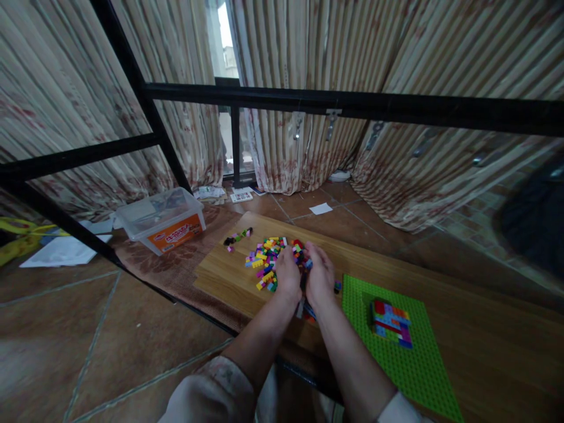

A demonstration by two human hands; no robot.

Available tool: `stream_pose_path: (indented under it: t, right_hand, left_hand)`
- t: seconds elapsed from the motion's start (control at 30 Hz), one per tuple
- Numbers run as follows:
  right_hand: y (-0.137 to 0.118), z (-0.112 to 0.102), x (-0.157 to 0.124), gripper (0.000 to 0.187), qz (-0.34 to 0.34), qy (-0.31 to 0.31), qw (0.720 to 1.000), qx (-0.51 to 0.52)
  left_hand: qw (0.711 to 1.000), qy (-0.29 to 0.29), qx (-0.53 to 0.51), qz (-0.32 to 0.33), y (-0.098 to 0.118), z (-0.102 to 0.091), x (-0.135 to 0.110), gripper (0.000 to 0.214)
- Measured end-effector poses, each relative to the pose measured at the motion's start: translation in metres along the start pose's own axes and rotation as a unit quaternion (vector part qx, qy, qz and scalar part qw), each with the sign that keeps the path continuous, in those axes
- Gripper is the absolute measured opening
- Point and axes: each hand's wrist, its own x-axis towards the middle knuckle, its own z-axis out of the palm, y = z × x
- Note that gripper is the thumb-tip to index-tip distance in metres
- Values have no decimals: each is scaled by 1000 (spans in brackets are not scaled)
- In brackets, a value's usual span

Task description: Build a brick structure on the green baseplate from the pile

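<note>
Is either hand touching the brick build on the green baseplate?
No, the left hand and right hand are cupped together over the loose toy bricks on the wooden board, apart from that build.

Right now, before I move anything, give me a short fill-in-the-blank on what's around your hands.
The studded green plastic baseplate lies to the ____ of the right hand.
A multicoloured brick build sits on the ____.
The clear plastic storage box carries a label coloured ____.
Loose multicoloured plastic bricks lie on a light wooden board, mostly to the ____ of the left hand.

Missing words: right; baseplate; orange; left.
</note>
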Motion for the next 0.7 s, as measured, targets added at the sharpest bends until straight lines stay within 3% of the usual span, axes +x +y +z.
stream_pose_path:
  t: [0.2, 0.43, 0.7]
  right_hand:
    - [5, -7, 7, 34, -56, -52, 992, -104]
    - [5, -17, 14, 37, -60, -87, 980, -170]
    - [2, -23, 19, 27, -77, -112, 971, -197]
  left_hand:
    - [999, -13, 43, 22, 3, -5, 2, 18]
    - [988, -52, 116, 92, -3, -11, 8, 17]
    - [962, -146, 164, 163, 3, -14, 7, 20]
